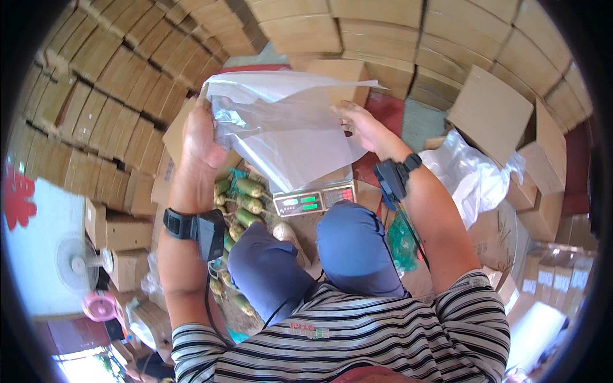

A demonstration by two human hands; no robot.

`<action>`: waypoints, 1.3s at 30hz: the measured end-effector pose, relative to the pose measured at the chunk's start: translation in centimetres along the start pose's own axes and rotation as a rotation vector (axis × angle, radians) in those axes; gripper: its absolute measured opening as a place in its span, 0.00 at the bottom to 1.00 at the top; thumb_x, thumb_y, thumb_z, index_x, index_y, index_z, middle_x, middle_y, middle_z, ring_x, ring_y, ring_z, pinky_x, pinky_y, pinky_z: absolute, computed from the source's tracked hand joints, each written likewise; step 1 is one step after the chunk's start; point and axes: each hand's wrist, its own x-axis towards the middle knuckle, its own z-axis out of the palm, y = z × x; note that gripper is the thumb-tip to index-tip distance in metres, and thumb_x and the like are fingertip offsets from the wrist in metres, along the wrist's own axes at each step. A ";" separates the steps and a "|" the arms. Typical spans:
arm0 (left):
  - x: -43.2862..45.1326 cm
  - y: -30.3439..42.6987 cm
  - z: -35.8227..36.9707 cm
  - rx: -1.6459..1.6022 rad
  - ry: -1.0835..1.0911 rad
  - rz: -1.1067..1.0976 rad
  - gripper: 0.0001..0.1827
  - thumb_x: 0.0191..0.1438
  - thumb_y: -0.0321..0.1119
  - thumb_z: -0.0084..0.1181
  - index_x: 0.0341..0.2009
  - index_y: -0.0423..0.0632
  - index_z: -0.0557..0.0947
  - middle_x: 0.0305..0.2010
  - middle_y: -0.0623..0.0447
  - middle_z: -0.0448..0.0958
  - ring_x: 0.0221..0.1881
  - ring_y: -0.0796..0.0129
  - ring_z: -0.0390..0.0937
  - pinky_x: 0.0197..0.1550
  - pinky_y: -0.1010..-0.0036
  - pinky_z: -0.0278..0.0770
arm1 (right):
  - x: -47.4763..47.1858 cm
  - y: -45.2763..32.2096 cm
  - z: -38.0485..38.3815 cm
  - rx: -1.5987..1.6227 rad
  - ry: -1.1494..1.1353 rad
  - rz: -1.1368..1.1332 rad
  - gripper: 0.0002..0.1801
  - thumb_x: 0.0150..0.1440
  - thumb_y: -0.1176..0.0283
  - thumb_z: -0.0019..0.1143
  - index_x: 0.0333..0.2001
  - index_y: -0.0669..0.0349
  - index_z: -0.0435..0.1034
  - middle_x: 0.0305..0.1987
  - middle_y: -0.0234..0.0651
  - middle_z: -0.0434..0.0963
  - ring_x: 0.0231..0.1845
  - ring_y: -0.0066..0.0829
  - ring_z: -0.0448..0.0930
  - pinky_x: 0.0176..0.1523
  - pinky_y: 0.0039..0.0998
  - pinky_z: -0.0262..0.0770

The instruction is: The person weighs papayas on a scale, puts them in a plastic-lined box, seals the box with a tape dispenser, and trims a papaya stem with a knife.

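A translucent plastic bag or sheet (297,139) is spread between my two hands, in front of my knees. My left hand (203,136) grips its left side, where the film is bunched and shiny. At the right side my right hand (357,124) has hold of the film, its fingertips partly hidden. Below the plastic stands a digital weighing scale (313,200) with lit green displays; the film covers most of its platform. Several green radishes (249,203) lie on the floor left of the scale, some with green netting (237,179) by them.
Stacked cardboard boxes (115,81) line the left and far sides. An open carton (493,115) stands at right, beside crumpled clear plastic (469,167). Green netting (402,239) lies by my right knee. A white fan (79,263) and a pink fan (100,306) are at left.
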 end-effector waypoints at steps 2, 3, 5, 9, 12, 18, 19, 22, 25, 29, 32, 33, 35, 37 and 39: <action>-0.6 0.4 -1.8 -0.069 0.019 -0.019 0.22 0.67 0.44 0.30 0.52 0.44 0.72 0.44 0.50 0.77 0.41 0.61 0.77 0.44 0.61 0.78 | 2.9 0.3 0.5 0.038 -0.076 0.030 0.22 0.54 0.65 0.61 0.51 0.62 0.71 0.49 0.30 0.77 0.52 0.26 0.73 0.52 0.30 0.70; -1.2 0.5 -3.7 -0.097 0.054 -0.029 0.22 0.67 0.44 0.30 0.52 0.44 0.73 0.44 0.50 0.77 0.41 0.60 0.77 0.44 0.61 0.78 | 4.1 1.7 1.6 0.063 -0.132 0.067 0.22 0.53 0.65 0.62 0.50 0.62 0.71 0.48 0.31 0.77 0.50 0.27 0.74 0.51 0.31 0.71; 0.2 0.5 -12.2 -0.162 0.030 -0.120 0.23 0.66 0.42 0.28 0.51 0.41 0.72 0.43 0.45 0.78 0.40 0.57 0.78 0.44 0.59 0.79 | 4.6 2.3 4.1 0.249 -0.182 0.173 0.19 0.54 0.66 0.60 0.47 0.62 0.71 0.44 0.38 0.78 0.42 0.33 0.79 0.49 0.39 0.76; 0.4 -2.7 -17.2 0.068 0.334 -0.226 0.21 0.65 0.40 0.33 0.50 0.38 0.73 0.45 0.41 0.78 0.43 0.55 0.78 0.48 0.60 0.78 | 1.2 -1.1 7.7 0.254 -0.198 -0.030 0.16 0.59 0.67 0.55 0.48 0.65 0.70 0.47 0.39 0.77 0.47 0.36 0.78 0.55 0.38 0.74; 1.6 -6.7 -23.0 0.029 0.362 -0.322 0.19 0.64 0.38 0.39 0.49 0.36 0.73 0.45 0.40 0.77 0.43 0.56 0.78 0.48 0.63 0.79 | 1.4 -1.3 7.4 0.181 -0.250 -0.031 0.14 0.58 0.72 0.57 0.46 0.65 0.69 0.44 0.34 0.76 0.47 0.27 0.75 0.51 0.34 0.73; -0.5 -13.0 -22.7 0.935 0.849 0.093 0.28 0.47 0.45 0.61 0.50 0.43 0.74 0.48 0.39 0.74 0.53 0.43 0.68 0.55 0.55 0.67 | -1.3 -2.3 11.3 -0.178 -0.171 -0.055 0.15 0.59 0.73 0.55 0.46 0.72 0.67 0.44 0.40 0.76 0.45 0.31 0.78 0.50 0.32 0.74; -1.7 -12.7 -20.3 1.042 0.839 0.216 0.24 0.45 0.41 0.61 0.47 0.45 0.75 0.49 0.43 0.73 0.54 0.45 0.66 0.52 0.53 0.67 | -1.9 -2.9 12.2 -0.272 -0.141 -0.080 0.15 0.59 0.73 0.54 0.46 0.73 0.67 0.44 0.41 0.76 0.45 0.32 0.79 0.50 0.32 0.75; -5.4 -12.4 -13.8 0.739 0.415 0.707 0.12 0.47 0.32 0.61 0.38 0.44 0.81 0.37 0.46 0.79 0.38 0.53 0.77 0.45 0.61 0.73 | -2.8 -2.4 14.2 -0.478 -0.084 -0.054 0.14 0.58 0.74 0.57 0.45 0.73 0.68 0.40 0.38 0.78 0.39 0.27 0.80 0.45 0.26 0.76; -6.6 -13.4 -9.1 0.240 0.196 0.363 0.17 0.48 0.36 0.64 0.40 0.37 0.81 0.37 0.42 0.80 0.38 0.62 0.79 0.40 0.69 0.77 | -2.3 -1.1 14.6 -0.597 -0.110 -0.084 0.11 0.54 0.78 0.61 0.41 0.69 0.71 0.32 0.34 0.80 0.31 0.18 0.77 0.35 0.18 0.70; -6.6 -13.0 -7.7 0.007 0.225 0.190 0.17 0.48 0.34 0.63 0.38 0.32 0.80 0.35 0.41 0.80 0.36 0.65 0.79 0.39 0.71 0.77 | -2.7 0.7 16.7 -0.679 -0.090 -0.146 0.10 0.52 0.81 0.62 0.39 0.68 0.72 0.31 0.33 0.79 0.30 0.16 0.76 0.34 0.17 0.69; -5.6 -14.3 -7.5 -0.083 0.169 0.111 0.16 0.48 0.31 0.62 0.37 0.31 0.81 0.31 0.43 0.81 0.33 0.70 0.78 0.37 0.73 0.76 | -3.0 1.3 17.3 -0.778 -0.067 -0.178 0.10 0.52 0.80 0.62 0.39 0.68 0.72 0.32 0.33 0.79 0.30 0.16 0.76 0.34 0.17 0.70; -5.5 -14.4 -7.2 -0.132 0.198 0.133 0.15 0.48 0.31 0.62 0.36 0.31 0.81 0.31 0.44 0.81 0.33 0.71 0.78 0.37 0.73 0.76 | -3.1 0.9 17.1 -0.815 -0.079 -0.155 0.10 0.52 0.80 0.62 0.39 0.67 0.72 0.32 0.33 0.79 0.30 0.16 0.76 0.34 0.17 0.70; -5.3 -14.9 -6.8 -0.229 0.259 0.174 0.15 0.48 0.31 0.62 0.36 0.31 0.81 0.31 0.45 0.81 0.32 0.72 0.77 0.36 0.75 0.75 | -3.5 0.3 17.1 -0.895 -0.109 -0.078 0.10 0.53 0.79 0.61 0.40 0.66 0.72 0.32 0.32 0.79 0.30 0.16 0.76 0.35 0.17 0.70; -5.3 -14.7 -6.9 -0.235 0.204 0.118 0.14 0.48 0.32 0.61 0.36 0.34 0.82 0.31 0.43 0.82 0.33 0.69 0.78 0.37 0.73 0.76 | -4.0 -0.4 17.2 -0.973 -0.140 0.030 0.11 0.54 0.78 0.61 0.41 0.64 0.72 0.33 0.30 0.78 0.31 0.16 0.76 0.35 0.18 0.71; -5.5 -14.4 -6.8 -0.187 0.166 0.090 0.13 0.48 0.32 0.61 0.37 0.37 0.82 0.33 0.42 0.81 0.35 0.64 0.79 0.40 0.71 0.75 | -4.5 -0.2 16.9 -0.888 -0.126 0.100 0.09 0.56 0.76 0.59 0.42 0.62 0.72 0.34 0.29 0.78 0.33 0.15 0.75 0.36 0.19 0.71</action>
